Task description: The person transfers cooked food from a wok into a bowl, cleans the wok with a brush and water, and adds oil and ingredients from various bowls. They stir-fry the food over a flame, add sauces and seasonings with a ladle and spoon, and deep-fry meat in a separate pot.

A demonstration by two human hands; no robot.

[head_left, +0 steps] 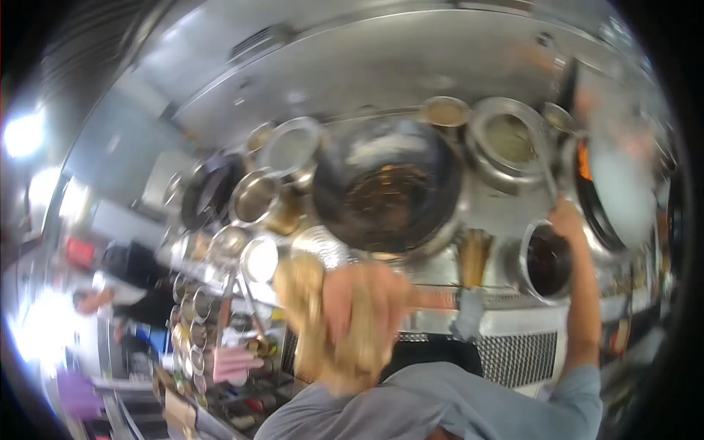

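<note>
Gripping a bunched yellow cloth [317,323], the left hand [359,308] is seen blurred below the big wok [389,192], fingers curled tight around the fabric, likely as padding against heat. The right hand [566,220] is raised to a ladle handle [546,172] beside the flaming wok [612,192]; its fingers seem closed round it, though blur hides detail
</note>
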